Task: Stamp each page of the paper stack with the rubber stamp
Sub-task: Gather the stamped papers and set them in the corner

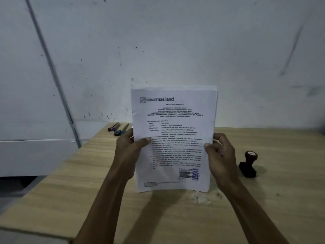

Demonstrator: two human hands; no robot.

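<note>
Your left hand [131,147] and right hand [219,152] grip the paper stack [174,138] upright above the bench [88,182]; the rubber stamp [248,164] stands to its right, untouched.

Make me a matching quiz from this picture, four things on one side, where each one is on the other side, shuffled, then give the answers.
Things:
1. paper stack
2. rubber stamp
3. scissors
4. left hand

Places:
A. standing on the table, right of the right hand
B. held upright above the table in both hands
C. gripping the stack's left edge
D. lying at the table's far edge, near the wall

Pairs: 1-B, 2-A, 3-D, 4-C
</note>
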